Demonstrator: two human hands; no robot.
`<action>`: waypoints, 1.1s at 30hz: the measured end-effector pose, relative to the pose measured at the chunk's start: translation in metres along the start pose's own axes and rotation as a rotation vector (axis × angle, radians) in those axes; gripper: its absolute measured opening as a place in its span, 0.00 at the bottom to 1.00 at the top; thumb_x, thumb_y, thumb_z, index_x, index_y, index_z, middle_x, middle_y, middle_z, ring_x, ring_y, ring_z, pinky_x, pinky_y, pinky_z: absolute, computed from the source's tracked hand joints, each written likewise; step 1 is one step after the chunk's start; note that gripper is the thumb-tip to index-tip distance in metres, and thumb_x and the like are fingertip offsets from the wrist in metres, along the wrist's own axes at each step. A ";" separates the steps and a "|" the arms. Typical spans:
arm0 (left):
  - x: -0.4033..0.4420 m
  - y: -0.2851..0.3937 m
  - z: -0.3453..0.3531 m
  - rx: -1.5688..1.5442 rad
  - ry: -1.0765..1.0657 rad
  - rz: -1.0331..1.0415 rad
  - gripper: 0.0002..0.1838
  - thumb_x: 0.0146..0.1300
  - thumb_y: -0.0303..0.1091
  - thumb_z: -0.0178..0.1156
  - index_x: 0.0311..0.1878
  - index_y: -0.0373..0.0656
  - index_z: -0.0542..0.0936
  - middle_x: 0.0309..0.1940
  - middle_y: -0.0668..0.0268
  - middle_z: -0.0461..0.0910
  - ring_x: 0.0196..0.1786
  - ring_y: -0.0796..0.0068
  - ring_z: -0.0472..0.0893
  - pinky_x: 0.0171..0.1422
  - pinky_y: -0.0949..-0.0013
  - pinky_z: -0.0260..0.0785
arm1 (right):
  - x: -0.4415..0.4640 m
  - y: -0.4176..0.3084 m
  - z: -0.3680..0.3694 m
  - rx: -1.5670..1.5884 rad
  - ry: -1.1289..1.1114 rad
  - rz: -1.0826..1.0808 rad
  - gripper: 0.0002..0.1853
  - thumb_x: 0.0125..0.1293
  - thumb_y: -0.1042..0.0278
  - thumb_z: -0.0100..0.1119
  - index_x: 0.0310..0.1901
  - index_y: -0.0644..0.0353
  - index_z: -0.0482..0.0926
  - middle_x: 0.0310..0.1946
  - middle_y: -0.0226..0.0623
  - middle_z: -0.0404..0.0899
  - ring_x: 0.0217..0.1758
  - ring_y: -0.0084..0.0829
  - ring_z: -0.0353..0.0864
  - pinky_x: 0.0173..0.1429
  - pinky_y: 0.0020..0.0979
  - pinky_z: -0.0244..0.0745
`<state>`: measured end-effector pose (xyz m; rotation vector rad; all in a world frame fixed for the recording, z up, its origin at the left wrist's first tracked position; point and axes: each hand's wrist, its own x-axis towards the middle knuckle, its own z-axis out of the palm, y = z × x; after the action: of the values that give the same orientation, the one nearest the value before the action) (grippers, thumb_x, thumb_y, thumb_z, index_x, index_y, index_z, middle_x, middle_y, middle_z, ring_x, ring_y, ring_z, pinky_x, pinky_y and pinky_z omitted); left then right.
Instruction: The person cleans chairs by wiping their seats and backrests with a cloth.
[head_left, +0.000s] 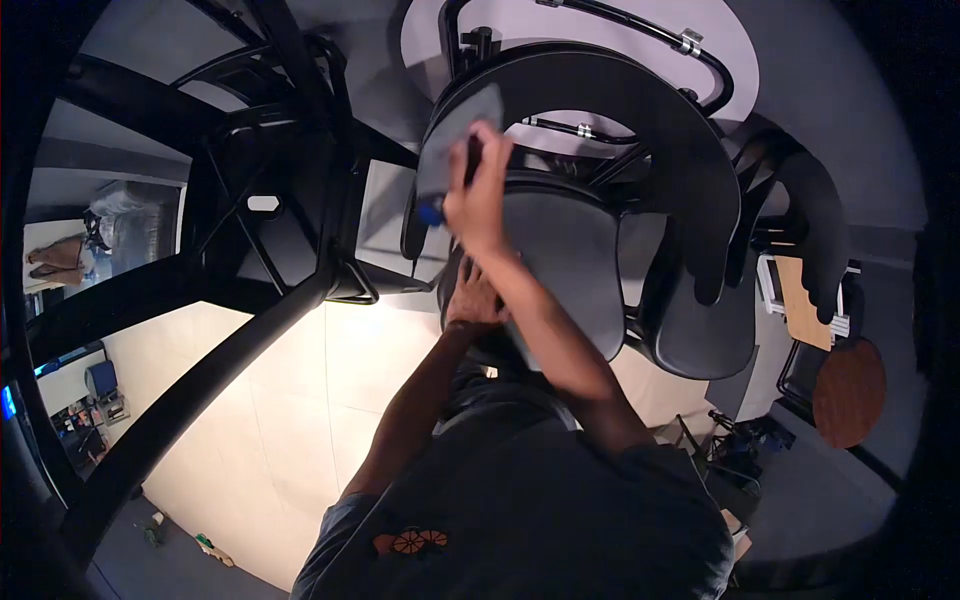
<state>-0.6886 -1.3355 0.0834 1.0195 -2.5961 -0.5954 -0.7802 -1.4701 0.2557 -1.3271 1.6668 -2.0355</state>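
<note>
Our left hand (pixel 475 298) lies open at the seat's (pixel 572 265) 8 o'clock side. At 12 from it, our right hand (pixel 482 180) is blurred: fingers curled, grip can't tell. Grey cloth (pixel 440 150) (looks like) spans their 8 to 12, against the chair back's (pixel 590 72) 10. Probably light, limp; bunch mid-span.

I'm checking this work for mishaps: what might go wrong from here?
1. The grey item at the right hand might slip off the curved chair back it overlaps.
2. The right forearm crosses close to the left hand, so the two might bump.
3. If pushed, the chair might knock the neighbouring chair close beside it.
</note>
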 end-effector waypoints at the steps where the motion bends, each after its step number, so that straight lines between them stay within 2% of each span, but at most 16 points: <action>1: 0.000 0.003 -0.007 0.041 -0.051 -0.002 0.43 0.70 0.60 0.56 0.84 0.52 0.68 0.88 0.55 0.57 0.91 0.47 0.50 0.90 0.36 0.40 | 0.018 -0.004 -0.002 0.002 -0.001 0.001 0.18 0.76 0.74 0.60 0.65 0.59 0.76 0.52 0.43 0.69 0.50 0.40 0.70 0.58 0.37 0.68; 3: 0.000 0.006 -0.013 0.118 -0.150 -0.006 0.44 0.69 0.62 0.54 0.84 0.50 0.68 0.88 0.53 0.57 0.92 0.46 0.48 0.91 0.34 0.37 | 0.044 -0.017 -0.006 -0.285 0.074 -0.161 0.18 0.74 0.77 0.60 0.64 0.59 0.76 0.52 0.42 0.72 0.51 0.40 0.70 0.61 0.39 0.68; 6: -0.001 0.002 -0.004 0.113 -0.217 0.003 0.44 0.69 0.63 0.54 0.83 0.50 0.69 0.88 0.53 0.56 0.91 0.46 0.50 0.92 0.36 0.37 | 0.017 -0.029 -0.005 -0.153 -0.033 -0.163 0.21 0.67 0.75 0.65 0.62 0.54 0.79 0.51 0.44 0.66 0.49 0.44 0.71 0.56 0.39 0.71; 8: 0.001 0.006 0.003 0.088 -0.007 -0.030 0.44 0.71 0.59 0.59 0.87 0.58 0.64 0.90 0.57 0.55 0.90 0.48 0.53 0.88 0.39 0.46 | -0.033 -0.051 -0.012 -0.217 -0.473 -0.071 0.21 0.65 0.73 0.67 0.60 0.52 0.81 0.50 0.43 0.65 0.45 0.42 0.71 0.47 0.40 0.72; 10: 0.003 0.010 -0.003 -0.122 0.104 -0.004 0.41 0.72 0.58 0.59 0.87 0.59 0.66 0.91 0.58 0.51 0.91 0.48 0.50 0.89 0.40 0.43 | -0.069 -0.059 -0.015 -0.127 -0.504 -0.002 0.20 0.66 0.73 0.66 0.59 0.50 0.80 0.48 0.43 0.64 0.40 0.39 0.70 0.40 0.41 0.70; 13: 0.004 0.010 0.000 -0.091 0.112 -0.021 0.40 0.72 0.56 0.60 0.86 0.62 0.67 0.91 0.58 0.52 0.91 0.49 0.52 0.89 0.39 0.45 | -0.054 -0.065 -0.019 -0.110 -0.577 0.081 0.18 0.67 0.74 0.65 0.58 0.51 0.80 0.48 0.44 0.64 0.38 0.38 0.70 0.39 0.41 0.70; 15: -0.002 -0.008 0.022 0.086 0.076 0.005 0.42 0.68 0.58 0.62 0.85 0.61 0.68 0.91 0.60 0.53 0.90 0.49 0.54 0.88 0.38 0.48 | -0.020 -0.053 -0.006 -0.096 -0.457 -0.021 0.16 0.70 0.72 0.64 0.58 0.53 0.79 0.49 0.44 0.65 0.38 0.40 0.72 0.40 0.42 0.71; 17: -0.004 0.000 -0.006 0.117 -0.137 0.007 0.44 0.65 0.63 0.58 0.82 0.51 0.71 0.85 0.56 0.65 0.85 0.50 0.63 0.88 0.37 0.47 | 0.036 -0.048 0.000 -0.167 -0.324 -0.050 0.15 0.73 0.70 0.63 0.59 0.55 0.80 0.50 0.46 0.68 0.43 0.44 0.74 0.49 0.42 0.74; 18: 0.002 0.006 -0.017 0.168 0.016 0.048 0.44 0.64 0.63 0.60 0.80 0.50 0.74 0.82 0.56 0.70 0.79 0.49 0.69 0.88 0.37 0.47 | 0.048 -0.048 0.002 -0.182 -0.271 -0.085 0.15 0.73 0.70 0.63 0.59 0.56 0.80 0.51 0.46 0.68 0.44 0.45 0.75 0.49 0.42 0.75; 19: -0.001 0.005 -0.015 0.168 0.018 0.045 0.44 0.64 0.63 0.60 0.80 0.50 0.74 0.82 0.56 0.70 0.79 0.49 0.69 0.88 0.37 0.47 | 0.060 -0.047 0.005 -0.198 -0.217 -0.120 0.15 0.73 0.70 0.62 0.59 0.56 0.80 0.51 0.47 0.69 0.44 0.47 0.75 0.50 0.43 0.75; 21: -0.005 -0.004 0.000 0.044 -0.010 0.032 0.43 0.66 0.63 0.58 0.80 0.50 0.73 0.82 0.55 0.68 0.82 0.48 0.66 0.88 0.37 0.46 | 0.058 -0.048 0.008 -0.234 -0.174 -0.132 0.15 0.73 0.71 0.62 0.59 0.57 0.80 0.51 0.47 0.69 0.45 0.48 0.76 0.50 0.43 0.75; 24: -0.003 -0.014 0.010 -0.085 -0.039 0.048 0.43 0.68 0.64 0.57 0.81 0.50 0.72 0.83 0.54 0.67 0.84 0.47 0.64 0.89 0.37 0.45 | -0.006 -0.044 0.008 -0.285 -0.316 -0.106 0.15 0.71 0.69 0.65 0.58 0.54 0.80 0.49 0.46 0.69 0.43 0.47 0.75 0.48 0.44 0.75; 26: 0.000 -0.010 -0.005 0.020 -0.184 0.002 0.44 0.70 0.65 0.55 0.84 0.53 0.68 0.86 0.55 0.61 0.87 0.47 0.59 0.89 0.38 0.43 | -0.010 -0.044 -0.002 -0.317 -0.378 -0.107 0.15 0.71 0.67 0.65 0.57 0.53 0.81 0.48 0.45 0.69 0.43 0.47 0.75 0.48 0.43 0.75; 28: -0.001 0.001 -0.014 0.128 -0.335 -0.045 0.45 0.71 0.66 0.54 0.87 0.57 0.65 0.89 0.55 0.55 0.89 0.47 0.55 0.90 0.39 0.42 | 0.019 -0.054 -0.021 -0.408 -0.600 -0.081 0.14 0.71 0.63 0.65 0.56 0.52 0.82 0.47 0.43 0.69 0.43 0.45 0.73 0.48 0.41 0.74; 30: 0.002 0.010 -0.020 0.121 -0.277 -0.028 0.44 0.72 0.65 0.54 0.87 0.56 0.65 0.89 0.55 0.55 0.90 0.48 0.53 0.90 0.39 0.42 | 0.057 -0.047 -0.027 -0.513 -0.429 -0.342 0.14 0.73 0.59 0.64 0.55 0.53 0.84 0.48 0.41 0.70 0.45 0.43 0.73 0.51 0.40 0.73; 33: 0.007 0.016 -0.028 0.095 -0.094 -0.038 0.43 0.73 0.63 0.54 0.86 0.55 0.65 0.90 0.54 0.53 0.92 0.50 0.50 0.91 0.40 0.41 | 0.121 -0.021 -0.050 -0.864 -0.232 -0.475 0.14 0.72 0.56 0.64 0.52 0.53 0.87 0.54 0.44 0.75 0.50 0.46 0.74 0.53 0.46 0.72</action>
<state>-0.6914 -1.3368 0.1159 1.0974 -2.7158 -0.5459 -0.8788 -1.5061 0.3369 -2.2921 2.3912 -1.2266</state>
